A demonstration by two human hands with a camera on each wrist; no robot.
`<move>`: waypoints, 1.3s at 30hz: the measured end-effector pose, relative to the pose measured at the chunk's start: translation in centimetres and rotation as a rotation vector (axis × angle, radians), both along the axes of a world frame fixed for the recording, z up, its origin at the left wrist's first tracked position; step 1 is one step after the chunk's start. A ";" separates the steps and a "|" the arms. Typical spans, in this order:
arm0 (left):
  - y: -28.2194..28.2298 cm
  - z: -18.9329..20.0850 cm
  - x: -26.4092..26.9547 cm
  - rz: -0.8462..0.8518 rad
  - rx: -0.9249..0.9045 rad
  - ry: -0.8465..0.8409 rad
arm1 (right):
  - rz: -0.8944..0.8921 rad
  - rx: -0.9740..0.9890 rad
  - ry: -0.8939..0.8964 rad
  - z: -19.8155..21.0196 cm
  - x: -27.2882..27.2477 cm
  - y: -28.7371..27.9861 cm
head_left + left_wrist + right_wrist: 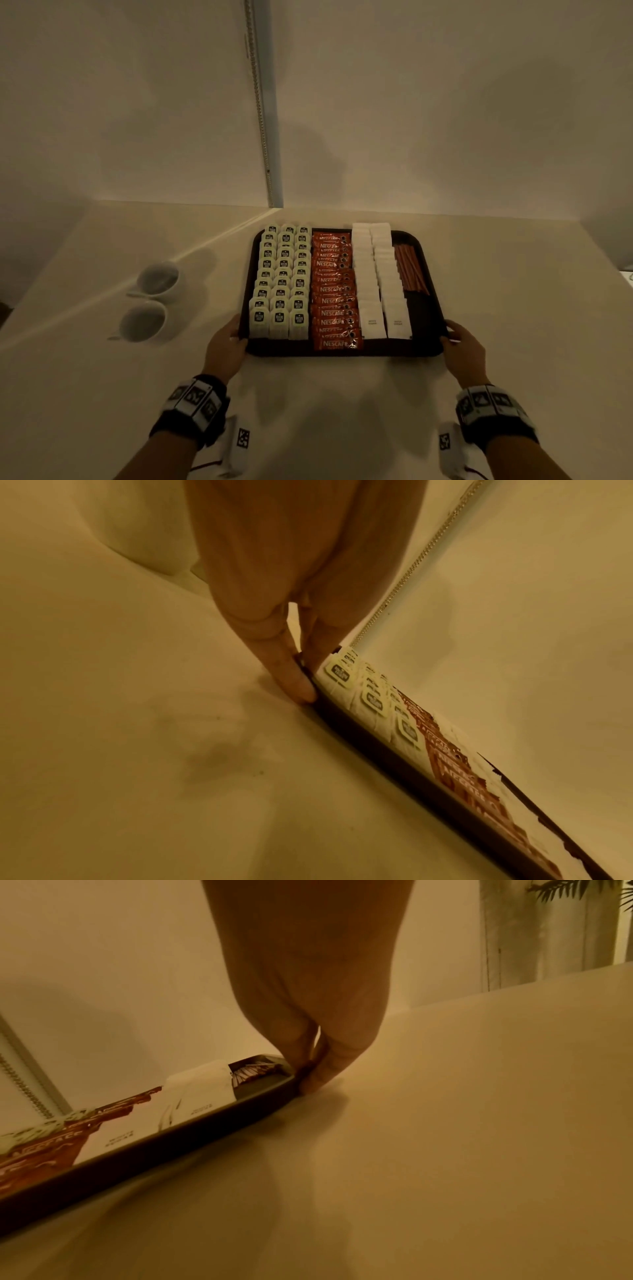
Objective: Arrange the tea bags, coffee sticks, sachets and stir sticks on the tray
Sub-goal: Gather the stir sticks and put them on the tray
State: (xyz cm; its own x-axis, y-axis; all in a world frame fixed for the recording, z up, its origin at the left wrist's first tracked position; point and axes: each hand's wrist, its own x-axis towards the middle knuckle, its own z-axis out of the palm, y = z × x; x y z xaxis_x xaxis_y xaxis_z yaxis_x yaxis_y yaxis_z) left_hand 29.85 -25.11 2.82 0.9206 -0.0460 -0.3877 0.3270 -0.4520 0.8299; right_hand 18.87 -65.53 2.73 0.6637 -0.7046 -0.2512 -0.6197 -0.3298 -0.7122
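Note:
A black tray (342,351) lies on the pale table in the head view. It holds three columns of tea bags (281,284) at the left, red coffee sticks (334,291) in the middle, two columns of white sachets (376,284), and brown stir sticks (409,270) at the far right. My left hand (236,334) pinches the tray's near left rim. My right hand (452,337) pinches the near right rim. The left wrist view shows fingers (294,680) against the tray edge (394,758) beside the tea bags (373,699). In the right wrist view the fingers (315,1074) clasp the rim (171,1145) near the stir sticks (253,1070).
Two white cups (159,279) (144,322) lie to the left of the tray. A wall corner with a bead chain (263,137) rises just behind the table. The table's right edge and a plant (582,890) show in the right wrist view.

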 end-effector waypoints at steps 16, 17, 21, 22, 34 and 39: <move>1.2 0.8 -4.4 0.065 -0.097 -0.036 | -0.017 0.010 -0.003 -0.2 -3.7 1.8; 1.2 0.8 -4.6 0.070 -0.103 -0.035 | -0.018 0.012 -0.005 -0.2 -3.8 1.9; 1.3 0.6 -4.9 0.056 -0.086 -0.047 | -0.021 0.022 -0.003 -0.1 -4.1 2.0; 1.3 0.6 -5.0 0.055 -0.086 -0.044 | -0.021 0.022 0.000 -0.1 -4.1 2.1; 1.2 0.8 -5.6 0.092 -0.117 -0.024 | 0.002 -0.012 0.070 0.5 -4.4 2.3; 1.5 0.7 -5.4 0.096 -0.087 0.019 | 0.042 -0.016 0.097 1.4 -4.6 2.6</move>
